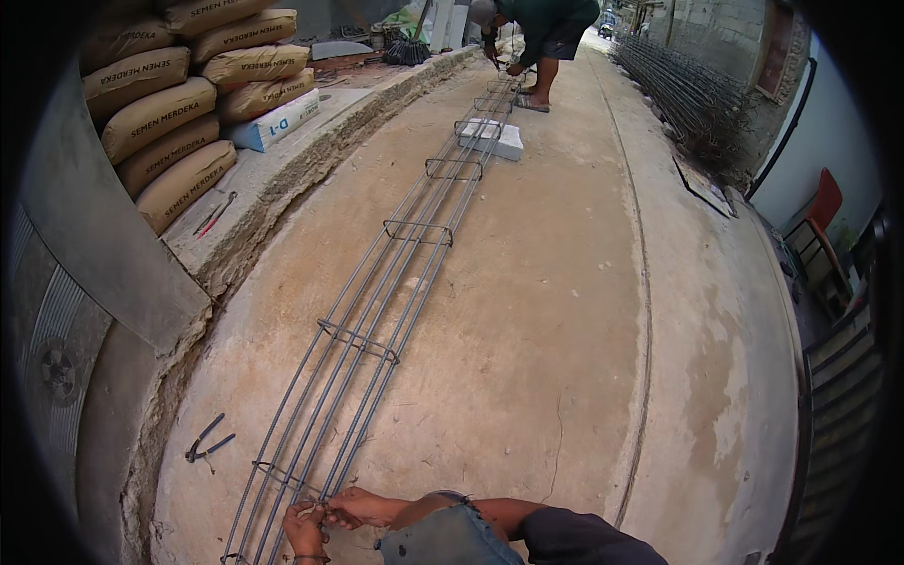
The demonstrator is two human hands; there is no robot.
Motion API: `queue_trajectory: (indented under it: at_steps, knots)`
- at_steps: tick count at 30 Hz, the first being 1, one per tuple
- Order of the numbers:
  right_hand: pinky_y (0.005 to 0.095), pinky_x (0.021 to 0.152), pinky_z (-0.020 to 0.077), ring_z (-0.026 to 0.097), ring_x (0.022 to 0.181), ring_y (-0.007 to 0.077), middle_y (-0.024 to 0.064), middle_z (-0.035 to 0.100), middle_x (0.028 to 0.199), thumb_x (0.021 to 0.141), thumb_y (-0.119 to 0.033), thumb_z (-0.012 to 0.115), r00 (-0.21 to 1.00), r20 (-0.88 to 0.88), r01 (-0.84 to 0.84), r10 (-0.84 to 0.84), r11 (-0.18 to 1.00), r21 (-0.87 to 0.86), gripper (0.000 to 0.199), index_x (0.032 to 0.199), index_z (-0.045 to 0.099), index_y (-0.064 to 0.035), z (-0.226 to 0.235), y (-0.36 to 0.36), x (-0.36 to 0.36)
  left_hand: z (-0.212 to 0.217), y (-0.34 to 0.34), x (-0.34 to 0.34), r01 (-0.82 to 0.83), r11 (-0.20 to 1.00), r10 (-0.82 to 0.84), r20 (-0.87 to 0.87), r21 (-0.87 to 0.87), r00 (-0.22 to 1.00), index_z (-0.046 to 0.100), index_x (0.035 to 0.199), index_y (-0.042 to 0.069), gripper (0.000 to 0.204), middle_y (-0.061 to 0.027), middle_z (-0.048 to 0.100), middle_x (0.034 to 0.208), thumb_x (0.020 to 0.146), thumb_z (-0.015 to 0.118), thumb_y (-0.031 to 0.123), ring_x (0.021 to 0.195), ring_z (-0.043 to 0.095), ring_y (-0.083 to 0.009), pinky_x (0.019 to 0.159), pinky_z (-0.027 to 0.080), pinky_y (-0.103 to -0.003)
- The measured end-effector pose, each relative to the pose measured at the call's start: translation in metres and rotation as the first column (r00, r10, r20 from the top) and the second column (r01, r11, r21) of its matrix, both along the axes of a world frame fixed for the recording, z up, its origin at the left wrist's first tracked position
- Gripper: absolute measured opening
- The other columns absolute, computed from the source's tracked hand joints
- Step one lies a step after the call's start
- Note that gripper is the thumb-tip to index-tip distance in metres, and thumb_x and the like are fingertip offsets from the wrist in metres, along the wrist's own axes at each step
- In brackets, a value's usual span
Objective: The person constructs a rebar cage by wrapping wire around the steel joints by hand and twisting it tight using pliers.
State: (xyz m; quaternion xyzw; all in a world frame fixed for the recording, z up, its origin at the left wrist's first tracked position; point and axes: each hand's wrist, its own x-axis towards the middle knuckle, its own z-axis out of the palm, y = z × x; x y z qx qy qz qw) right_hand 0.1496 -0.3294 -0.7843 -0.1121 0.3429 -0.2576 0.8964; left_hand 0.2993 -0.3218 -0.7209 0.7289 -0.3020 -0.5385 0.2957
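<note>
A long rebar cage (pixel 384 282), made of thin steel bars with square stirrups around them, runs from the lower left up the path. At its near end my left hand (pixel 304 530) has its fingers closed by the bars, just below a stirrup (pixel 275 473). My right hand (pixel 350 508) meets it from the right side, fingertips pinched together at the same spot. What the fingers hold is too small to make out. Dark pincers (pixel 207 443) lie spread on the concrete left of the cage.
A white block (pixel 499 141) sits beneath the cage's far part, where another person (pixel 546 38) bends over it. Stacked cement bags (pixel 169 118) and red-handled pliers (pixel 217 215) are on the raised left ledge (pixel 254 193). Rebar bundles (pixel 683 85) and a red chair (pixel 824 202) line the right.
</note>
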Motion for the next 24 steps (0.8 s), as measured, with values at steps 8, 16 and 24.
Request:
queue_trajectory:
  at_steps: [8, 16, 24]
  knots:
    - [0.0309, 0.049, 0.0451, 0.058, 0.057, 0.0165, 0.0093, 0.060, 0.066, 0.089, -0.018, 0.065, 0.903, -0.408, -0.307, 0.135, 0.867, -0.392, 0.024, 0.074, 0.061, 0.0008, 0.030, -0.031, -0.004, -0.030, 0.037, -0.013, 0.037, 0.912, 0.071, 0.247, -0.409, 0.966, 0.067, 0.084, -0.001, 0.012, -0.0023, 0.059, 0.064, 0.086, 0.063, 0.010, 0.056, 0.052, -0.0128, 0.052, 0.043, -0.026]
    - [0.0452, 0.061, 0.0478, 0.060, 0.064, 0.0377, 0.0222, 0.059, 0.063, 0.091, -0.025, 0.062, 0.708, -0.672, -0.614, -0.217, 0.281, -0.738, 0.035, 0.073, 0.062, 0.0058, 0.021, -0.047, -0.011, -0.058, 0.029, -0.058, -0.077, 0.868, 0.346, 0.486, -0.491, 0.803, 0.061, 0.065, -0.002, 0.026, -0.0156, 0.064, 0.064, 0.083, 0.072, 0.013, 0.054, 0.061, -0.0254, 0.054, 0.046, -0.041]
    - [0.0328, 0.059, 0.0459, 0.056, 0.065, 0.0158, 0.0059, 0.061, 0.091, 0.100, -0.038, 0.053, 0.916, -0.354, -0.379, 0.190, 0.704, -0.600, 0.037, 0.121, 0.047, -0.0077, -0.002, 0.008, -0.033, -0.057, 0.025, -0.031, 0.239, 0.924, 0.134, 0.839, -0.298, 0.527, 0.064, 0.066, -0.003, 0.038, -0.0165, 0.063, 0.060, 0.087, 0.071, 0.027, 0.052, 0.060, -0.0284, 0.051, 0.046, -0.038]
